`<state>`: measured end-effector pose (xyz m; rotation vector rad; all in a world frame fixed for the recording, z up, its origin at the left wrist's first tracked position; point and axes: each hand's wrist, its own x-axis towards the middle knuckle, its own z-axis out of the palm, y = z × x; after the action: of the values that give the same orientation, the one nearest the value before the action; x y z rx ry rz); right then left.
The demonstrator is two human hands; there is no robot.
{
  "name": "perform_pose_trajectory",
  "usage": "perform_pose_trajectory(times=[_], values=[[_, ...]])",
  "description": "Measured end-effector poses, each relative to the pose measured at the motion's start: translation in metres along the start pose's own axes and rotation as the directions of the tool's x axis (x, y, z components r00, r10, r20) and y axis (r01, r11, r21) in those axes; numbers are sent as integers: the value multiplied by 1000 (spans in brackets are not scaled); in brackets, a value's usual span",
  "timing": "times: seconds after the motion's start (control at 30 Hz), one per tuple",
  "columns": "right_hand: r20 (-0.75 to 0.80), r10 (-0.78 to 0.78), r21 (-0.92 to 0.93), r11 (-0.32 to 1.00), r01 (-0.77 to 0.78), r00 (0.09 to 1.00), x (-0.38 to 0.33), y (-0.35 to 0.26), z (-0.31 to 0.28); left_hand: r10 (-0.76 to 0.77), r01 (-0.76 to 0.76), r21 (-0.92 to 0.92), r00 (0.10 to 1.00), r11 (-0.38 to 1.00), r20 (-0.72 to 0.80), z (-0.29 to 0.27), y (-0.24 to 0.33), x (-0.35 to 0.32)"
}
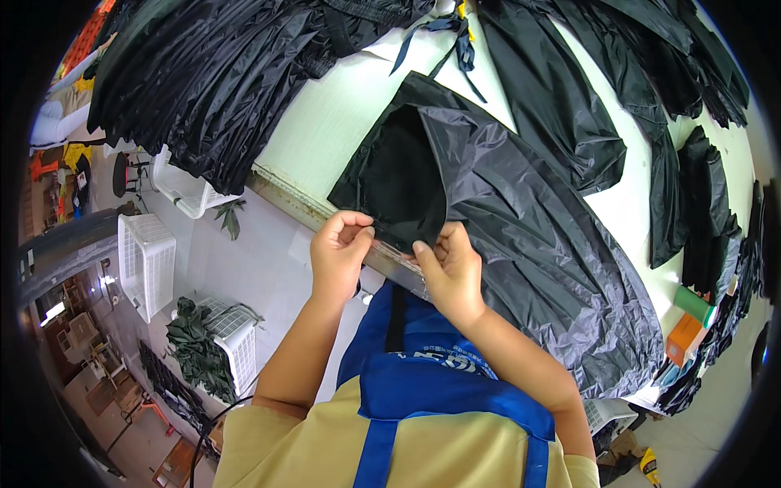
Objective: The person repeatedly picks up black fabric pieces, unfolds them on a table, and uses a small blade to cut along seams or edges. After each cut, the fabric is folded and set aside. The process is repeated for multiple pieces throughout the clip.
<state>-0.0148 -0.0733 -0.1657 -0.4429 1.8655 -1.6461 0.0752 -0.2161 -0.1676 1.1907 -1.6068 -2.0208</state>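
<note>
A large black garment [521, 236] of shiny, thin cloth lies across the pale table top, with its matte black inner side [399, 167] showing where one edge is folded open. My left hand [342, 248] pinches the near edge of the black cloth between thumb and fingers. A little to the right, my right hand [447, 268] grips the same edge, thumb on top. Both hands are close together over the table's front edge. What lies between the fingertips is too small to make out beyond the cloth.
Piles of black garments [220, 73] hang over the table [313, 122] at the far left, with more black cloth [553, 98] behind and at right. White plastic baskets [146, 260] stand on the floor at left. An orange box [685, 340] sits by the right edge.
</note>
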Motion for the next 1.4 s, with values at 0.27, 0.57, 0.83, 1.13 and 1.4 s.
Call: perform_pose_trajectory(times=[0.27,0.57,0.83,1.13,1.4], values=[[20,-213,228,952,203,977,-5,-25,-1,-66,107,-537,993,837,96,1,15,-3],[149,-264,483,860,162,953,0,-29,-9,60,-19,-275,988,961,141,-16,6,10],[-154,9,-115,993,-27,988,-34,19,-102,-2,-106,524,980,845,201,-49,-2,68],[-546,-417,-836,322,-443,727,-139,97,-280,-108,-18,421,956,907,273,-28,34,83],[-840,78,-523,147,-839,537,-166,101,-328,393,-775,630,593,44,703,78,30,73]])
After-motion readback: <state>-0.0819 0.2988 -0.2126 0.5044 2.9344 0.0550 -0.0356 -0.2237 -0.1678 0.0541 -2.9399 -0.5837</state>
